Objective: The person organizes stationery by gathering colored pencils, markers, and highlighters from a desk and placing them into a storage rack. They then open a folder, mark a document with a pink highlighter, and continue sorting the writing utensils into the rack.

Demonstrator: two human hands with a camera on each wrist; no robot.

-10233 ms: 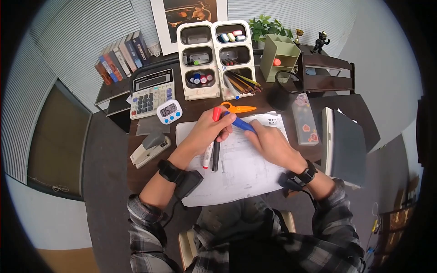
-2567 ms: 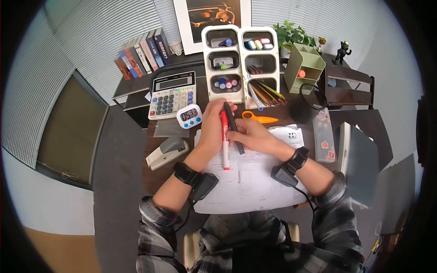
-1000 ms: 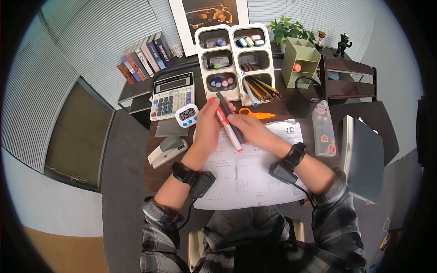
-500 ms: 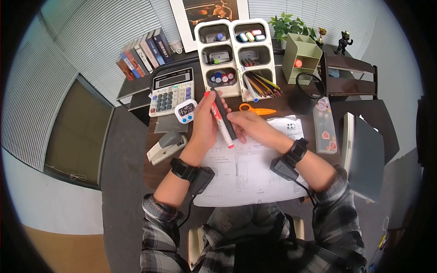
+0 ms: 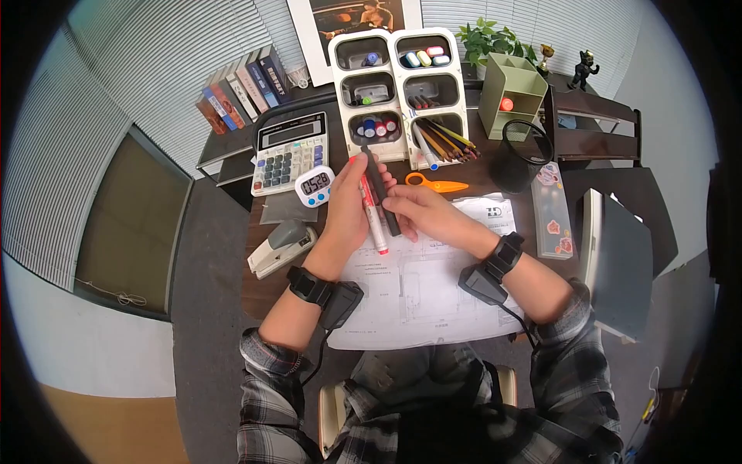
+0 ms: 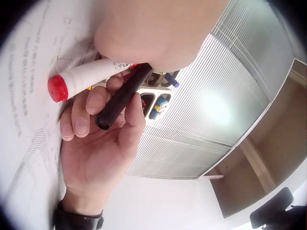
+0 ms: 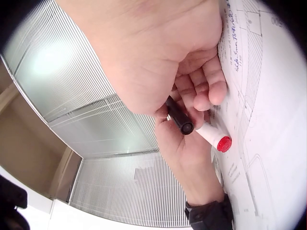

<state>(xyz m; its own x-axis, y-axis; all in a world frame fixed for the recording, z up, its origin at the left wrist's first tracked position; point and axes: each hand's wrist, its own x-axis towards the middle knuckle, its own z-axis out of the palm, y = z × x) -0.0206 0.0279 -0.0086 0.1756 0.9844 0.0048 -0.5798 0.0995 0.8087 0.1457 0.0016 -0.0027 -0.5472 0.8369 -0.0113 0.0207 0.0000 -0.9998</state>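
A red-and-white marker (image 5: 376, 224) lies in the left hand (image 5: 347, 213), whose fingers curl round it, its red end pointing down over the printed sheets (image 5: 433, 309). Beside it a black marker (image 5: 380, 189) slants, pinched between the thumb and fingers of the right hand (image 5: 440, 220). In the left wrist view the black marker (image 6: 122, 98) crosses the right hand's fingers, near the white barrel of the red marker (image 6: 81, 79). From the right wrist the black marker's end (image 7: 186, 127) and the red-tipped marker (image 7: 216, 138) show close together.
Behind the hands stands a white organizer (image 5: 398, 97) holding markers and pencils. Orange scissors (image 5: 437, 185) lie right of it, near a black mesh cup (image 5: 512, 170). On the left are a calculator (image 5: 290, 155), a timer (image 5: 314, 185) and a stapler (image 5: 282, 247).
Since half a second ago both markers have shifted slightly, the red one's lower end moving left. Earlier, the left hand held the red and black markers while a blue one was between the hands.
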